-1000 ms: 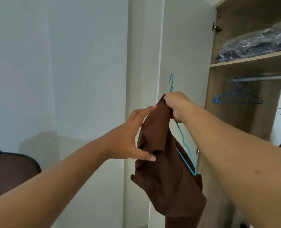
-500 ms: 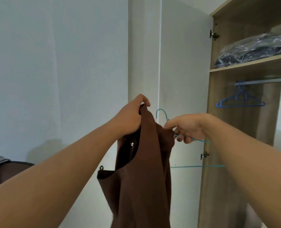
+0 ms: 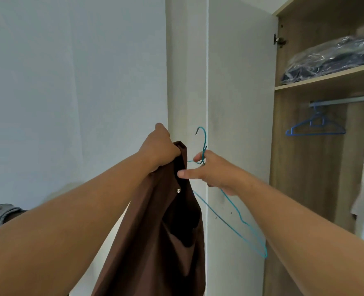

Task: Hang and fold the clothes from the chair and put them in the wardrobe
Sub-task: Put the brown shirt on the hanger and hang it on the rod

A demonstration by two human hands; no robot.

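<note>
Garment [image 3: 155, 242] clear of wardrobe [image 3: 300, 167] edge

Two bare forearms reached into view from the lower corners, with no sleeve, cuff, watch, bracelet or glove showing anywhere along them. The left hand [image 3: 160, 149] and the right hand [image 3: 214, 173] were likewise uncovered, with no rings visible on the fingers that showed. The right thumb's nail was short and plain, unpainted. The right forearm carried a small dark mark low on its upper side, near the frame's bottom edge. Nothing of the upper arms, shoulders or torso appeared.
</note>
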